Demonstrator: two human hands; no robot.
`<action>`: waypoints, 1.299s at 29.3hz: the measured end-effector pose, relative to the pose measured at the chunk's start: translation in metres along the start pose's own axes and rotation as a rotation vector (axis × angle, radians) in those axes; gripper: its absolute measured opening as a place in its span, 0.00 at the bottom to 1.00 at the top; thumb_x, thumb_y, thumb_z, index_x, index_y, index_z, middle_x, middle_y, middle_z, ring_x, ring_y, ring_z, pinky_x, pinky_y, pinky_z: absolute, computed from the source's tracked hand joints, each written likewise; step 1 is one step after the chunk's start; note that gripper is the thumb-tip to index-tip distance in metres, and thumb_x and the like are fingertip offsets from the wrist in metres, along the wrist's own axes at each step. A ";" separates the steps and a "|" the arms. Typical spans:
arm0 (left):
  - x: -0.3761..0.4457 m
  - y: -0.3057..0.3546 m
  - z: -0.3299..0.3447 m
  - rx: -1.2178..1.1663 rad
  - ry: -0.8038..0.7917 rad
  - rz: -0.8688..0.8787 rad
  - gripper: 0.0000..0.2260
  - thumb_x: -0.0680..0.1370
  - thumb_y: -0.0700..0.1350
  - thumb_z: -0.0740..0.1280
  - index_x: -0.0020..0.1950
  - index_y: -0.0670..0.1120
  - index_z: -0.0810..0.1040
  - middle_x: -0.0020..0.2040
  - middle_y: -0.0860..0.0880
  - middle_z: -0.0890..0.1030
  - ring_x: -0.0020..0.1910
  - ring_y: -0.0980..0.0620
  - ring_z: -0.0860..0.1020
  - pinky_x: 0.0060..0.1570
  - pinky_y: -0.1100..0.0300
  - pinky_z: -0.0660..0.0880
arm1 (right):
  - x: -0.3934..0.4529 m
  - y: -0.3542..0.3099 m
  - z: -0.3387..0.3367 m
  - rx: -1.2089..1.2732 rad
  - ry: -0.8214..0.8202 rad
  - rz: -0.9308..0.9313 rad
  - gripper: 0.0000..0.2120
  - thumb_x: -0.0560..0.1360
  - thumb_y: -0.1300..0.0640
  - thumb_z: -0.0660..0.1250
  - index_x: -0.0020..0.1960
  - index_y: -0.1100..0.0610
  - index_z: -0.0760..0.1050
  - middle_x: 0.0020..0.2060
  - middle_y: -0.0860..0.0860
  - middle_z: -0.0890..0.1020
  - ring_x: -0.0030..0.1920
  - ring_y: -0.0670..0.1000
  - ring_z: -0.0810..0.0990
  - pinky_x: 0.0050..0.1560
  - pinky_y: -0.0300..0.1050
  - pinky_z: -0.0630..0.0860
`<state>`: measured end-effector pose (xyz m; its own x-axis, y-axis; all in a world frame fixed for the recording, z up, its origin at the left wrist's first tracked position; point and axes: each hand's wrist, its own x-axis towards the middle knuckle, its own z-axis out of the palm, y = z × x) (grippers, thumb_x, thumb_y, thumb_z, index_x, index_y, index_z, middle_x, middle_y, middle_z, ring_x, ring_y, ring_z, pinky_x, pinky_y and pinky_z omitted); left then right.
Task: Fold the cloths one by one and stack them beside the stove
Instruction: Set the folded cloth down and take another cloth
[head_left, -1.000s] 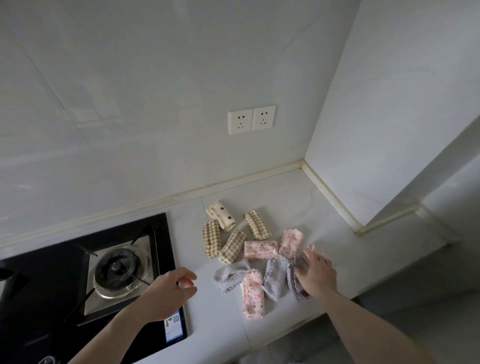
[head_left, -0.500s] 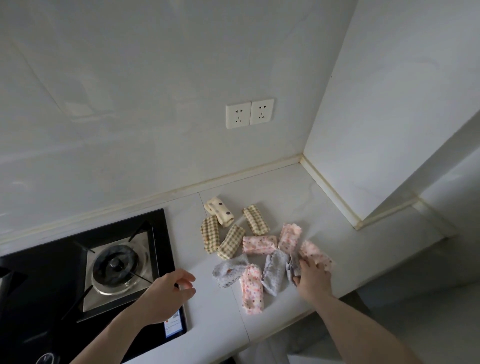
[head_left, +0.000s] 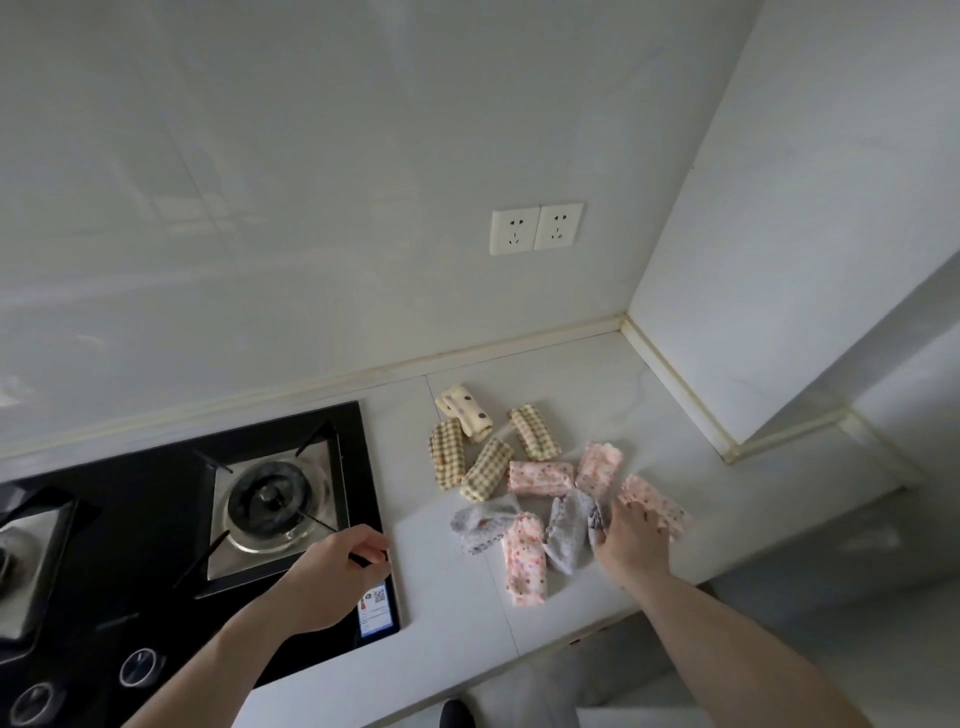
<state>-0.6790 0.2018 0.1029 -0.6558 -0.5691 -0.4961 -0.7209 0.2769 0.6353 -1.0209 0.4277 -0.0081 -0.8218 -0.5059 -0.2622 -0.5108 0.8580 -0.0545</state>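
Several small rolled cloths lie on the white counter (head_left: 727, 525), right of the black gas stove (head_left: 156, 519). At the back are a cream dotted cloth (head_left: 465, 413) and three checked cloths (head_left: 485, 469). Nearer me are pink floral cloths (head_left: 540, 477) and grey cloths (head_left: 569, 527). My right hand (head_left: 631, 538) grips the near end of the rightmost pink floral cloth (head_left: 660, 506), its fingers bent over it and its thumb against a small dark grey cloth (head_left: 595, 519). My left hand (head_left: 337, 574) hovers over the stove's right edge, loosely curled and holding nothing.
The stove's burner (head_left: 272, 501) and knobs (head_left: 140, 667) sit at the left. Two wall sockets (head_left: 535, 227) are on the tiled back wall. A white side wall (head_left: 779, 260) closes the counter's right corner. The counter's front edge runs just below my right wrist.
My right hand has drawn back toward me, uncovering the rightmost pink floral cloth that lay under its palm. The left hand has barely moved.
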 end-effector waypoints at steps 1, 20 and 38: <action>-0.007 -0.006 -0.004 -0.008 0.006 0.000 0.08 0.81 0.47 0.69 0.59 0.58 0.78 0.53 0.58 0.83 0.52 0.59 0.81 0.57 0.61 0.79 | -0.007 -0.008 -0.003 0.052 0.028 0.010 0.25 0.79 0.46 0.62 0.74 0.52 0.66 0.67 0.54 0.74 0.67 0.59 0.72 0.65 0.56 0.71; -0.324 -0.304 -0.091 -0.329 0.499 -0.346 0.10 0.80 0.50 0.70 0.61 0.55 0.78 0.57 0.60 0.80 0.47 0.62 0.81 0.37 0.72 0.74 | -0.368 -0.434 0.023 0.500 -0.351 -0.966 0.24 0.78 0.54 0.70 0.72 0.46 0.68 0.65 0.40 0.66 0.65 0.44 0.72 0.66 0.41 0.72; -0.483 -0.538 -0.210 -0.410 0.852 -0.590 0.12 0.78 0.49 0.70 0.61 0.58 0.80 0.57 0.61 0.81 0.50 0.64 0.81 0.47 0.68 0.74 | -0.475 -0.784 0.085 0.094 -0.456 -1.274 0.24 0.79 0.53 0.67 0.74 0.52 0.69 0.72 0.48 0.66 0.74 0.51 0.67 0.76 0.45 0.62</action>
<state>0.0728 0.1649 0.1249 0.2471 -0.9160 -0.3160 -0.6373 -0.3993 0.6591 -0.2093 0.0029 0.0775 0.3700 -0.8881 -0.2728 -0.8133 -0.1676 -0.5572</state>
